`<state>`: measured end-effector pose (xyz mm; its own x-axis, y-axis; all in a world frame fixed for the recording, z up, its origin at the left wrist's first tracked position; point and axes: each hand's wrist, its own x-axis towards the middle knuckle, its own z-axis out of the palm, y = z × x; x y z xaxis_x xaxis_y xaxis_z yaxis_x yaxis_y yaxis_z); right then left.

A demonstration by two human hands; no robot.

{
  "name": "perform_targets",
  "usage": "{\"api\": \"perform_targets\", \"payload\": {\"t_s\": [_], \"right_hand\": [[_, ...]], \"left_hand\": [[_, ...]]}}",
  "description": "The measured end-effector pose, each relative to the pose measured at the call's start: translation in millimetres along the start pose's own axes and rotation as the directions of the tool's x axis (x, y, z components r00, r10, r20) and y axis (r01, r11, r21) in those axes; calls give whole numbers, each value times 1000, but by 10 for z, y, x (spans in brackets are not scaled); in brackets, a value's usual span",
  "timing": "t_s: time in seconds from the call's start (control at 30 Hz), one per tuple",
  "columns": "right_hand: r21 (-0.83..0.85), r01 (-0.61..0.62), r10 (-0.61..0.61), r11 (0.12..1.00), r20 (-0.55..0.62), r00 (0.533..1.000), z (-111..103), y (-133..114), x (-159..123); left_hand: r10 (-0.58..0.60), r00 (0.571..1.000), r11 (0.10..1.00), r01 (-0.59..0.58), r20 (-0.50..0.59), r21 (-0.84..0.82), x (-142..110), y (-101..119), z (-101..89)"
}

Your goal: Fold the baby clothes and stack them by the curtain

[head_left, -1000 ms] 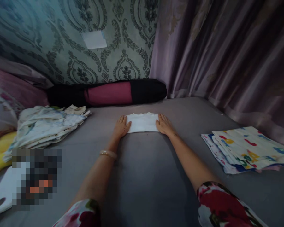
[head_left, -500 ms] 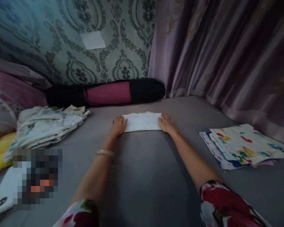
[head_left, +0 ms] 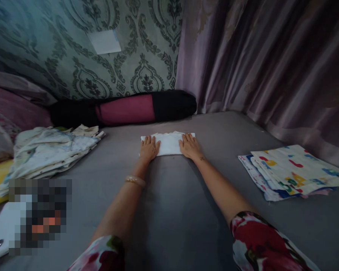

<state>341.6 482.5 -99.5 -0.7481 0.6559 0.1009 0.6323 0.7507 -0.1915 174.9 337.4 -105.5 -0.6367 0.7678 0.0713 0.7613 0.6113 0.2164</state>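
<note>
A white folded cloth (head_left: 169, 144) lies as a flat strip on the grey bed sheet (head_left: 175, 195), its far edge slightly uneven. My left hand (head_left: 150, 147) rests palm down on the cloth's left end, fingers stretched out. On the right end, my right hand (head_left: 190, 145) lies flat too, fingers extended and thumb inward. The middle of the cloth shows between the two thumbs, and its corners peek out beyond both hands. What lies under the palms is hidden.
To the left is a loose pile of pale cloths (head_left: 53, 150), with a white device (head_left: 8, 226), partly blurred out, nearer me. A stack of patterned cloths (head_left: 296, 169) sits at right. A long black and maroon bundle (head_left: 127, 109) lines the wall, beside purple curtains (head_left: 243, 56).
My hands first moved apart to the cloth's two ends, then came inward onto its top. The cloth stays in about the same place, and the view has shifted slightly.
</note>
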Motion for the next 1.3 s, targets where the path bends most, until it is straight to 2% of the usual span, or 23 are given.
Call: {"api": "perform_targets", "payload": {"t_s": [0.23, 0.4, 0.53, 0.7, 0.9, 1.0, 1.1, 1.2, 1.3], "right_hand": [[4, -13, 13, 1000, 13, 1000, -76, -69, 35], [61, 58, -57, 996, -14, 998, -113, -279, 72], [72, 80, -79, 994, -20, 997, -19, -379, 50], [54, 80, -78, 995, -37, 996, 68, -373, 17], [74, 65, -66, 995, 10, 998, -20, -390, 35], [90, 116, -116, 989, -7, 993, -72, -461, 52], [98, 189, -187, 977, -38, 982, -56, -548, 66], [94, 212, -209, 973, -34, 977, 24, -593, 71], [81, 214, -211, 973, -43, 977, 87, -586, 68]], "left_hand": [[-25, 1000, 997, 25, 5, 75, -4, 70, -77], [36, 996, 992, -27, -79, 120, -44, 313, -147], [70, 997, 995, -68, -37, 70, -91, 455, -103], [46, 999, 998, -45, -13, 37, -92, 439, -11], [40, 999, 999, -40, -6, -3, -65, 452, -32], [46, 993, 999, -48, -105, -16, -83, 502, -72], [-26, 984, 999, 17, -176, -51, -110, 534, -74], [-76, 989, 994, 65, -127, -83, -123, 525, -36], [-54, 993, 994, 43, -103, -103, -127, 488, -14]]}}
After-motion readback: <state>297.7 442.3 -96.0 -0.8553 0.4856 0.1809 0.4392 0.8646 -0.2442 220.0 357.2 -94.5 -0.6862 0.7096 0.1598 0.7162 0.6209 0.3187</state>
